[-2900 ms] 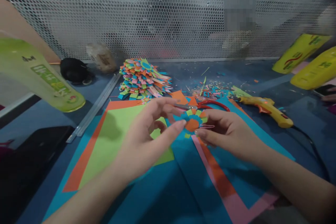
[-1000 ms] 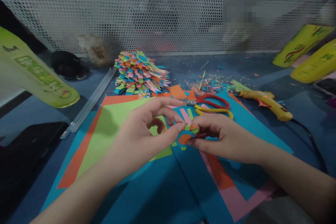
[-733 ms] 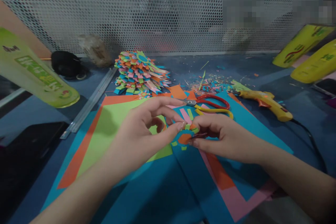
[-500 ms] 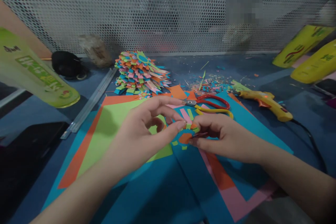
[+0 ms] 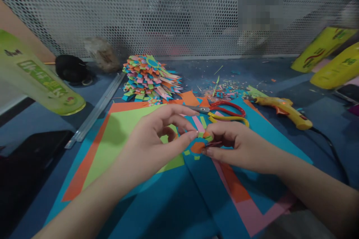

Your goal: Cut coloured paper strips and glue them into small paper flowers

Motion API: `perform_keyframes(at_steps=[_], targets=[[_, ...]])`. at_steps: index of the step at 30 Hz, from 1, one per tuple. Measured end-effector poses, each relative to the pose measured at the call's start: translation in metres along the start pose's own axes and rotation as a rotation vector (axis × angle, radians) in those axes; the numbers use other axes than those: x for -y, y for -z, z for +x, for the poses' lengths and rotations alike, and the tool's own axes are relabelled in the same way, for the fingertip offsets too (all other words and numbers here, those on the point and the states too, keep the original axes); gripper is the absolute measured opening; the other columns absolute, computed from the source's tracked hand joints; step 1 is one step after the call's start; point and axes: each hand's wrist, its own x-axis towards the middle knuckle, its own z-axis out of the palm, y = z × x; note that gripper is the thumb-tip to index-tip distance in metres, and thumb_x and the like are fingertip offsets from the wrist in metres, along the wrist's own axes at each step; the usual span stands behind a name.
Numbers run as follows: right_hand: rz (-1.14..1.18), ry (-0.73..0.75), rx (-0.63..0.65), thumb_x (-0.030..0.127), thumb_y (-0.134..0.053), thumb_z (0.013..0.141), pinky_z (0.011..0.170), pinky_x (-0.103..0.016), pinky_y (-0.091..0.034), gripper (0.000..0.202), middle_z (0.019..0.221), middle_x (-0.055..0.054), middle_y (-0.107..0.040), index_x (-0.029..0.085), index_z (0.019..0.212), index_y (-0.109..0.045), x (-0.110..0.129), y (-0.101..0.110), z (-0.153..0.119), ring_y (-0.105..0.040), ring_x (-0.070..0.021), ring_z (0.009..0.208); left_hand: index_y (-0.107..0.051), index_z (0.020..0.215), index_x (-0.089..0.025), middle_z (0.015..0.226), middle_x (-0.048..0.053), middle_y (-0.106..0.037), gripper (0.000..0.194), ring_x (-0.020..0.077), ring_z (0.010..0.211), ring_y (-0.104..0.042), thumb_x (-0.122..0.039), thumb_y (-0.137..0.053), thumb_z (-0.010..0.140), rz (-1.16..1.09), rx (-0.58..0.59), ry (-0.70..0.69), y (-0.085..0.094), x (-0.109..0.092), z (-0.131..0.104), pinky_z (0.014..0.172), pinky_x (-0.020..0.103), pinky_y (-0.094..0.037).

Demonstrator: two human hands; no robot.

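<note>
Between my two hands is a small paper flower with an orange centre, a blue ring and short green tabs around it. My left hand pinches its upper edge between thumb and finger, the index finger stretched above. My right hand grips the flower's right side with thumb and curled fingers, which hide that part. Just beyond the hands lie scissors with one red and one yellow handle. A pink paper strip shows behind the flower, over sheets of blue, green and orange paper.
A heap of colourful fringed paper pieces sits at the back, with paper scraps beside it. On the right are a yellow glue gun with a black cord and yellow bottles. A clear ruler and green bottle stand left.
</note>
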Motion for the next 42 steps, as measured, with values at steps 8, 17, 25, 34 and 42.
perform_keyframes(at_steps=[8, 17, 25, 34, 42], targets=[[0.078, 0.002, -0.022, 0.025, -0.057, 0.080, 0.059, -0.022, -0.045, 0.008, 0.070, 0.001, -0.054, 0.018, 0.078, -0.057, 0.002, 0.000, 0.002, -0.053, -0.0109, 0.067, -0.057, 0.102, -0.022, 0.080, 0.002, -0.064, 0.033, 0.0148, 0.078, -0.061, -0.035, -0.066, 0.072, -0.035, 0.013, 0.081, 0.001, -0.001, 0.000, 0.059, 0.022, -0.046], [0.146, -0.128, 0.003, 0.030, -0.052, 0.085, 0.044, -0.015, -0.042, 0.021, 0.052, 0.004, -0.054, 0.015, 0.070, -0.055, 0.007, 0.011, 0.005, -0.049, -0.0047, 0.044, -0.060, 0.101, -0.020, 0.061, -0.004, -0.053, 0.038, 0.0091, 0.054, -0.051, -0.028, -0.071, 0.065, 0.064, -0.015, 0.153, 0.001, 0.000, 0.006, 0.048, 0.020, -0.040], [0.519, 0.181, -0.151, 0.033, -0.048, 0.089, 0.037, -0.017, -0.045, 0.023, 0.053, 0.003, -0.064, 0.019, 0.090, -0.066, 0.008, 0.033, 0.001, -0.057, -0.0081, 0.039, -0.057, 0.096, -0.020, 0.057, -0.008, -0.051, 0.041, 0.0074, 0.048, -0.050, -0.033, -0.074, 0.062, 0.066, -0.080, 0.197, 0.004, 0.014, 0.009, 0.046, 0.019, -0.038], [-0.922, 0.216, -0.284, 0.016, -0.037, 0.089, 0.084, -0.039, -0.054, 0.035, 0.113, -0.010, -0.064, 0.012, 0.114, -0.061, 0.008, 0.030, -0.030, -0.062, -0.0231, 0.101, -0.055, 0.098, -0.019, 0.059, -0.007, -0.049, 0.038, 0.0088, 0.054, -0.050, -0.033, -0.070, 0.065, 0.122, -0.103, 0.168, 0.007, 0.012, 0.008, 0.048, 0.021, -0.036], [-1.409, 0.503, -0.111, 0.003, -0.028, 0.084, 0.077, -0.032, -0.058, 0.042, 0.113, -0.013, -0.063, 0.006, 0.105, -0.064, -0.016, -0.012, -0.081, -0.062, -0.0226, 0.101, -0.055, 0.104, -0.018, 0.085, 0.000, -0.056, 0.038, 0.0109, 0.076, -0.053, -0.026, -0.068, 0.069, 0.053, 0.124, 0.029, -0.009, 0.015, 0.005, 0.071, 0.025, -0.044]])
